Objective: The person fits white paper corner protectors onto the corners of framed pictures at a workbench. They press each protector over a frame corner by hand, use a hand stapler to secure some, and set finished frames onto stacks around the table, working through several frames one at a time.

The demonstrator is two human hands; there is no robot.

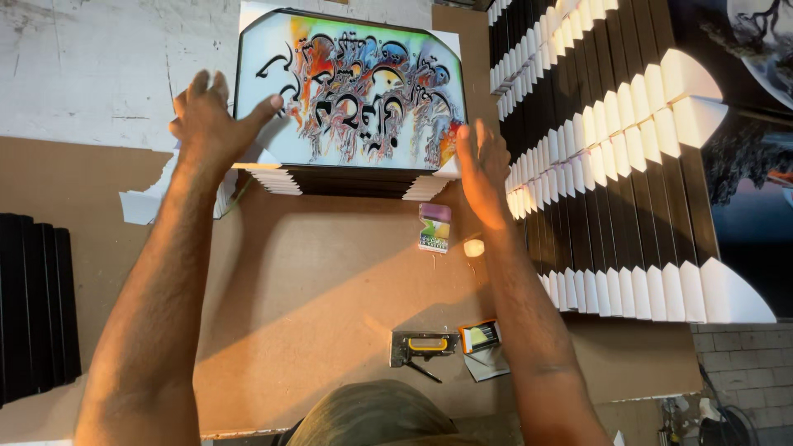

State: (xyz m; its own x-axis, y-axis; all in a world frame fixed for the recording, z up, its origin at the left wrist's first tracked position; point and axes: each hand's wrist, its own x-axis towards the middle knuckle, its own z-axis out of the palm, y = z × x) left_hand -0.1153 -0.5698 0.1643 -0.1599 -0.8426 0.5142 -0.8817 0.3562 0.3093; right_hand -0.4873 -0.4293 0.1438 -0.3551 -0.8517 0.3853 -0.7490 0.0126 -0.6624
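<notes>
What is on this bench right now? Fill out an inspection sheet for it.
Surface: brown board bench, torn white paper at its left edge.
Job's things: colourful framed picture lies on top of a stack of frames.
Clutter: staple gun, small box, small card pack.
Hands: left hand on the picture's left edge; right hand open at its right corner.
Cables: nothing seen.
Surroundings: rows of upright black frames with white corner guards.

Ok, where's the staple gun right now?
In the head view, the staple gun lies low on the brown worktop, just left of the right forearm, beside a small open box.
</notes>
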